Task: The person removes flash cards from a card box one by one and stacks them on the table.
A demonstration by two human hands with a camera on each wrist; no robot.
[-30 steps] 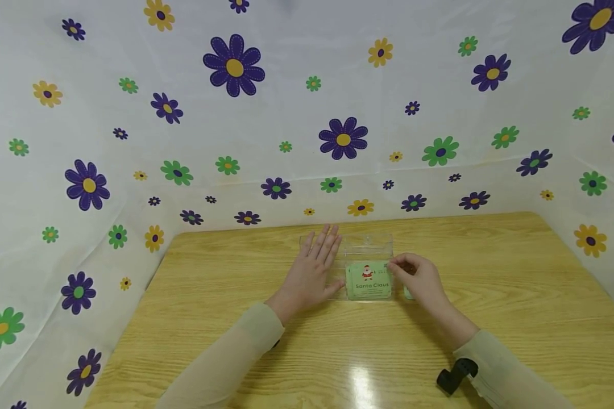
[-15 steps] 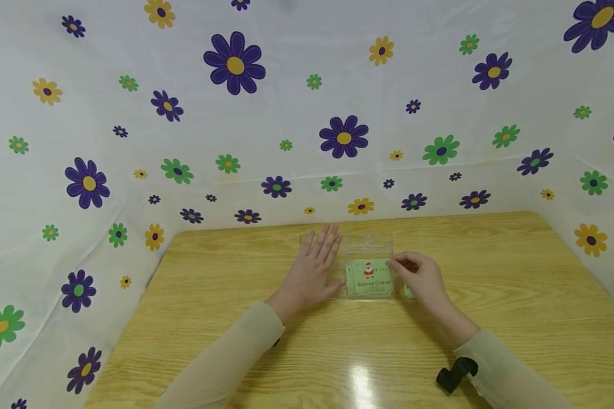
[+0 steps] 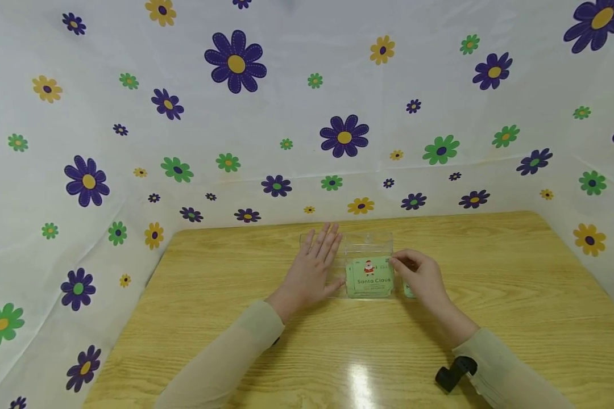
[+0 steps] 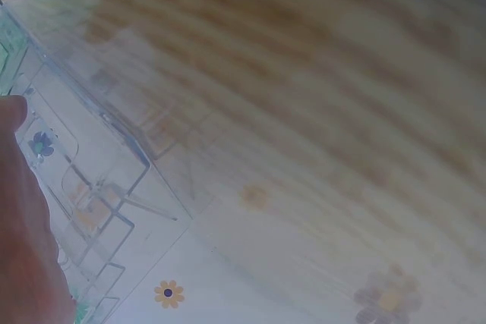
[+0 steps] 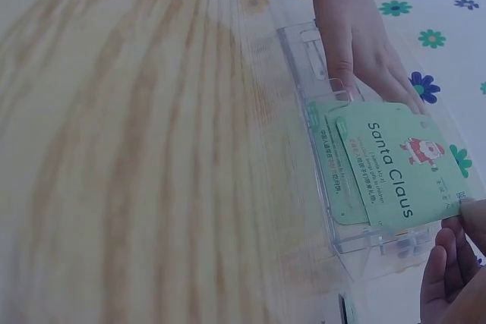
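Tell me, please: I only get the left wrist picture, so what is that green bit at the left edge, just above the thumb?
Observer: Green cards; in the right wrist view, the top card reads "Santa Claus".
Visitor: Oh, lovely! Is anyone holding it?
Observer: Yes. The right hand pinches it by a corner.
Visitor: And is there anything green outside that clear plastic thing?
Observer: Yes. The head view shows another green item to the right of the clear plastic holder, partly hidden by that hand, so I can't tell what it is.
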